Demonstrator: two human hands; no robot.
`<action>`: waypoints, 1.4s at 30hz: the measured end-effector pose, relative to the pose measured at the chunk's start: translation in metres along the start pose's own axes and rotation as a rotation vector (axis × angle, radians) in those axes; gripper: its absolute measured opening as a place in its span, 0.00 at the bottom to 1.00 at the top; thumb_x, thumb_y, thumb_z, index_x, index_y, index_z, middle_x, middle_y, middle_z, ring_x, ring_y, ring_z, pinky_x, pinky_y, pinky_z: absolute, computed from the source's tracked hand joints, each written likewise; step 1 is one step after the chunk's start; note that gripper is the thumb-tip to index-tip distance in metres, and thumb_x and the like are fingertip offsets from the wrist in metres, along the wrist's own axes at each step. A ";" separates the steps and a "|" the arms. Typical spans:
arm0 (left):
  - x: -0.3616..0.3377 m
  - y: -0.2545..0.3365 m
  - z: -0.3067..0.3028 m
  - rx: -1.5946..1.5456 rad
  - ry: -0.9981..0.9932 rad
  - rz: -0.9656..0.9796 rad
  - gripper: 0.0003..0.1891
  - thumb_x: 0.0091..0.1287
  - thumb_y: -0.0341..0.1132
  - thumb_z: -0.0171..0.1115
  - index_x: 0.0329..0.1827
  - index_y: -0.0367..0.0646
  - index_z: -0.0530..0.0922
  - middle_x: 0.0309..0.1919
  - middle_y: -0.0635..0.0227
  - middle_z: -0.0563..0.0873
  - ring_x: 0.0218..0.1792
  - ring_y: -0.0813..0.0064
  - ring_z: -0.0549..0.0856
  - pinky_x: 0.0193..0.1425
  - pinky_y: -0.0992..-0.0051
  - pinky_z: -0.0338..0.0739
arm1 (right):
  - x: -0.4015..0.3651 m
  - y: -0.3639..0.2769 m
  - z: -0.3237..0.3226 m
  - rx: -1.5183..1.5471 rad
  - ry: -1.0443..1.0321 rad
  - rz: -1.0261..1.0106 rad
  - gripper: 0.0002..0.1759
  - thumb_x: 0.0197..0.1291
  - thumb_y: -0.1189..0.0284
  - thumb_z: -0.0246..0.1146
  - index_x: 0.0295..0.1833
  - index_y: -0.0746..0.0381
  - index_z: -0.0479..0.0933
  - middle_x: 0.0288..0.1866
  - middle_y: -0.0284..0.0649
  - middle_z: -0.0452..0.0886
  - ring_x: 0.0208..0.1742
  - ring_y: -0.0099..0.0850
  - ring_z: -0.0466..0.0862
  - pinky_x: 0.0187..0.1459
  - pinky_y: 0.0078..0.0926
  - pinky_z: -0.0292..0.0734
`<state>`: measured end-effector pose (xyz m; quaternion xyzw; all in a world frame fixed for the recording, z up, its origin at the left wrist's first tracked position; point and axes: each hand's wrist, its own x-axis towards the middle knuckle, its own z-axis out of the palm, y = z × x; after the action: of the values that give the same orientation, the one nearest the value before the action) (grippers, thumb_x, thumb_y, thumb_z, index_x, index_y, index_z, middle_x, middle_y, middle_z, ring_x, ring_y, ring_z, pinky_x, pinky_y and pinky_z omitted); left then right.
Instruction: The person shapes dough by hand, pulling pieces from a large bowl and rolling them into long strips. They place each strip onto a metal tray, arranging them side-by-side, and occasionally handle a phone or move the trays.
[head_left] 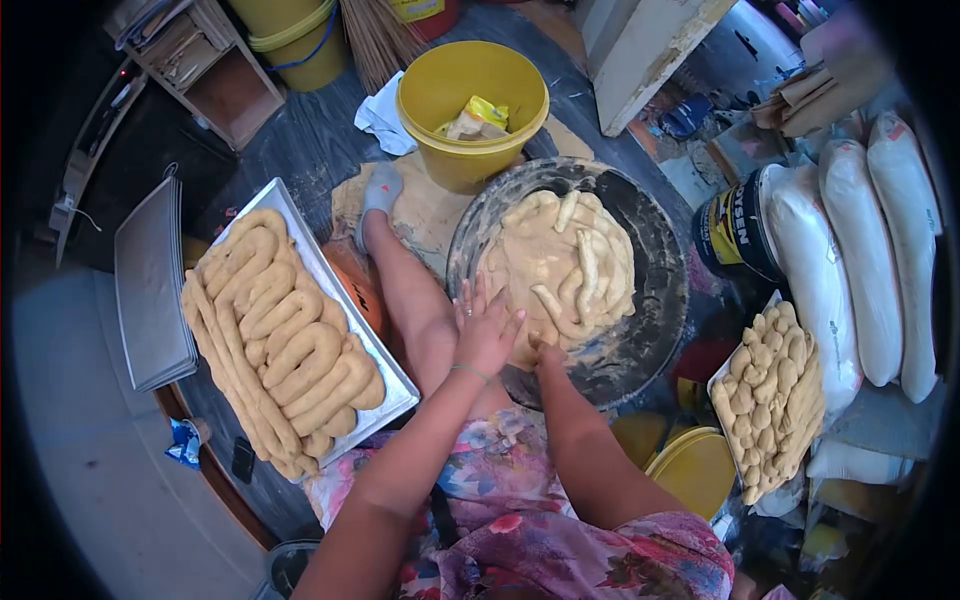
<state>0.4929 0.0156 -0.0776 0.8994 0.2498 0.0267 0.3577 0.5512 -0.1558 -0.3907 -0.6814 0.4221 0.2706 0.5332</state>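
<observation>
A wide black basin point(655, 330) stands in front of me, dusted with flour inside. In it lies a large mass of pale dough point(510, 260), with several dough strips point(587, 268) on top at the right. My left hand point(485, 335) is spread at the basin's near left rim, fingers stretched out beside the dough. Closed at the dough's near edge is my right hand point(546, 356); its fingers are partly hidden, and it seems to grip the dough there. To the left, a metal tray point(395, 395) carries long, looped dough ropes point(290, 345).
A yellow bucket point(470, 160) with a packet inside stands beyond the basin. On the right are a tray of small dough pieces point(768, 400), a dark paint bucket point(735, 230) and long white packages point(860, 260). Stacked metal trays point(150, 285) lean at the left. A yellow lid point(695, 475) lies near my right arm.
</observation>
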 end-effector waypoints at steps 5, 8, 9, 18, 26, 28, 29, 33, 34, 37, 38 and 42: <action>0.005 0.004 0.012 -0.063 -0.008 -0.071 0.31 0.67 0.52 0.50 0.67 0.43 0.65 0.73 0.47 0.47 0.73 0.47 0.44 0.73 0.48 0.39 | -0.089 -0.057 -0.008 -0.002 -0.372 -0.131 0.21 0.46 0.74 0.64 0.48 0.64 0.72 0.41 0.39 0.78 0.42 0.33 0.78 0.44 0.31 0.74; 0.006 0.004 0.013 -0.065 -0.015 -0.078 0.31 0.67 0.52 0.50 0.67 0.42 0.65 0.73 0.47 0.47 0.74 0.49 0.45 0.73 0.49 0.39 | -0.111 -0.077 -0.015 0.265 -0.440 -0.287 0.15 0.48 0.74 0.60 0.45 0.63 0.71 0.34 0.39 0.77 0.37 0.33 0.78 0.43 0.31 0.75; 0.005 0.004 0.012 -0.053 -0.004 -0.071 0.30 0.67 0.52 0.51 0.67 0.43 0.66 0.73 0.47 0.47 0.73 0.49 0.47 0.73 0.50 0.40 | -0.128 -0.096 -0.030 0.401 -0.543 -0.238 0.14 0.49 0.73 0.59 0.43 0.64 0.71 0.32 0.39 0.77 0.35 0.33 0.78 0.42 0.32 0.75; 0.003 0.009 0.015 -0.068 -0.020 -0.051 0.29 0.67 0.51 0.51 0.65 0.42 0.67 0.72 0.47 0.50 0.72 0.52 0.53 0.73 0.50 0.42 | -0.145 -0.144 -0.129 -0.266 -0.593 -0.476 0.19 0.51 0.69 0.61 0.47 0.67 0.71 0.29 0.45 0.78 0.33 0.42 0.80 0.42 0.37 0.76; 0.005 0.008 0.019 -0.052 -0.012 -0.058 0.27 0.66 0.49 0.54 0.64 0.44 0.70 0.71 0.46 0.53 0.69 0.45 0.58 0.72 0.56 0.50 | -0.039 -0.147 -0.085 -0.766 0.187 -0.714 0.38 0.46 0.61 0.69 0.63 0.62 0.66 0.67 0.54 0.62 0.66 0.48 0.66 0.62 0.40 0.64; 0.008 0.008 0.021 -0.073 -0.022 -0.068 0.27 0.66 0.50 0.55 0.64 0.44 0.70 0.71 0.46 0.52 0.69 0.44 0.58 0.71 0.56 0.50 | -0.032 -0.150 -0.064 -0.807 0.299 -0.755 0.39 0.48 0.56 0.66 0.66 0.58 0.64 0.70 0.52 0.57 0.68 0.46 0.63 0.66 0.45 0.59; 0.010 0.007 0.023 -0.085 -0.030 -0.078 0.27 0.66 0.50 0.55 0.64 0.44 0.70 0.71 0.46 0.52 0.69 0.44 0.58 0.71 0.56 0.51 | -0.029 -0.149 -0.054 -0.838 0.329 -0.696 0.39 0.48 0.56 0.66 0.66 0.58 0.64 0.71 0.51 0.56 0.69 0.44 0.61 0.67 0.49 0.56; 0.014 0.009 0.022 -0.131 -0.047 -0.111 0.27 0.67 0.50 0.53 0.63 0.42 0.69 0.71 0.45 0.52 0.69 0.47 0.58 0.72 0.53 0.47 | -0.037 -0.139 -0.017 -0.813 0.443 -0.622 0.38 0.50 0.56 0.65 0.67 0.56 0.64 0.73 0.47 0.54 0.73 0.39 0.53 0.67 0.63 0.45; 0.015 0.009 0.021 -0.136 -0.050 -0.123 0.26 0.66 0.49 0.54 0.63 0.43 0.70 0.71 0.45 0.52 0.69 0.46 0.58 0.71 0.55 0.50 | -0.040 -0.134 -0.013 -0.766 0.469 -0.641 0.38 0.50 0.57 0.65 0.66 0.56 0.64 0.73 0.47 0.54 0.74 0.38 0.52 0.67 0.66 0.42; 0.017 0.008 0.024 -0.155 -0.052 -0.141 0.25 0.67 0.49 0.54 0.62 0.44 0.70 0.71 0.44 0.53 0.69 0.46 0.58 0.71 0.58 0.53 | -0.057 -0.137 -0.010 -0.766 0.411 -0.629 0.34 0.53 0.62 0.65 0.64 0.63 0.62 0.65 0.53 0.63 0.69 0.43 0.60 0.66 0.53 0.53; 0.019 0.007 0.025 -0.164 -0.051 -0.142 0.25 0.67 0.48 0.54 0.62 0.43 0.70 0.71 0.44 0.53 0.69 0.47 0.58 0.71 0.58 0.53 | -0.050 -0.138 -0.011 -0.575 0.313 -0.704 0.32 0.54 0.64 0.63 0.62 0.63 0.63 0.61 0.52 0.66 0.64 0.42 0.65 0.63 0.50 0.58; 0.021 0.002 0.031 -0.230 -0.059 -0.173 0.25 0.68 0.48 0.53 0.62 0.43 0.70 0.70 0.44 0.54 0.69 0.46 0.58 0.71 0.60 0.54 | -0.039 -0.158 -0.038 0.113 -0.223 -0.768 0.23 0.57 0.73 0.57 0.58 0.66 0.64 0.48 0.47 0.73 0.46 0.35 0.76 0.49 0.33 0.72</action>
<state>0.5194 0.0050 -0.1021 0.8279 0.3112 -0.0023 0.4666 0.6652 -0.1689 -0.2692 -0.7257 0.0907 0.1002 0.6746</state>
